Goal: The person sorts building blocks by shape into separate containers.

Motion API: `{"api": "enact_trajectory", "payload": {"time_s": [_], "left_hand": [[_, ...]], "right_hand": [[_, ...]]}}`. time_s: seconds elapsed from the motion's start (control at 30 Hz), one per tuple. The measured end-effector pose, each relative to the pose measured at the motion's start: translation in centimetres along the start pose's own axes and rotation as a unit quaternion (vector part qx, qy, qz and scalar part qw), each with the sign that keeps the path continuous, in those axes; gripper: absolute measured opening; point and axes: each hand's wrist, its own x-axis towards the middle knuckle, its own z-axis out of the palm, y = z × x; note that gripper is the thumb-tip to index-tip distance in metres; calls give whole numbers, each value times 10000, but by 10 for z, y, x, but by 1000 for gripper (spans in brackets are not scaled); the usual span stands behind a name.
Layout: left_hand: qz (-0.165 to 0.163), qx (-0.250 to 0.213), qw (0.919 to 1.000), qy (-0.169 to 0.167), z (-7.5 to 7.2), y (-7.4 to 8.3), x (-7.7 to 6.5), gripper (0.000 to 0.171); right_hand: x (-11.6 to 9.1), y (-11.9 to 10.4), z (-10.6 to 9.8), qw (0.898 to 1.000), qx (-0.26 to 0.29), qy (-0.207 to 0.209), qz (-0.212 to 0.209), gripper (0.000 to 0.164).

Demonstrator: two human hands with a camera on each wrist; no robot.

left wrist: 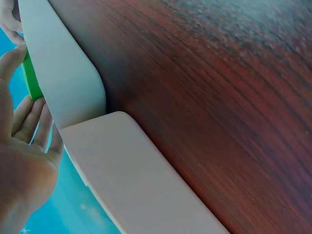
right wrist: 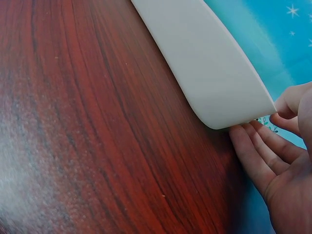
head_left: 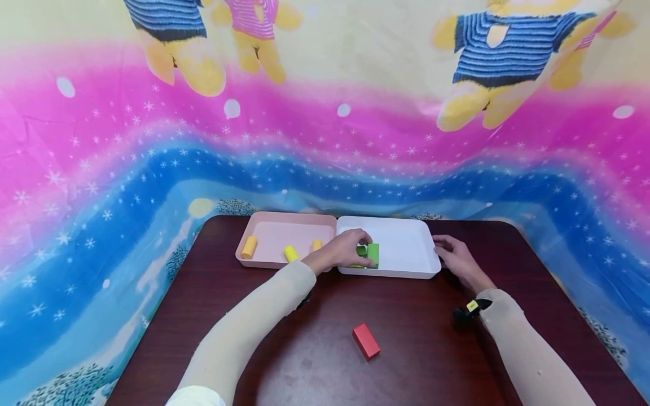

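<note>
My left hand [head_left: 347, 248] reaches into the near-left part of the white tray [head_left: 406, 242] and pinches a green block [head_left: 373, 255] between thumb and fingers. Another green piece [head_left: 361, 251] sits beside it, partly hidden by the hand. In the left wrist view, the green block [left wrist: 31, 80] shows between thumb and fingertips behind the tray wall. My right hand [head_left: 459, 261] holds the white tray's right end. The right wrist view has the thumb at the tray's rim [right wrist: 263, 92] and the fingers [right wrist: 258, 156] against its outer wall.
To the left, touching the white tray, stands a pink tray [head_left: 284, 228] with yellow cylinders [head_left: 249, 247] in it. A red block [head_left: 366, 341] lies on the dark wooden table [head_left: 416, 327] nearer to me. A patterned cloth [head_left: 304, 141] hangs behind the table.
</note>
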Motion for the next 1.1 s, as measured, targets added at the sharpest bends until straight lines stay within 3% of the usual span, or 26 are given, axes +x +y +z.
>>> {"api": "enact_trajectory", "payload": {"time_s": [0.6,1.1], "left_hand": [[165,51,9998,-94,-5,-6,-7,70],[594,103,9973,-418,-16,15,-41,74]], "right_hand": [[0,1,0,10000,18,25,-42,48],[4,2,-1,9999,-44,-4,158,50]]}}
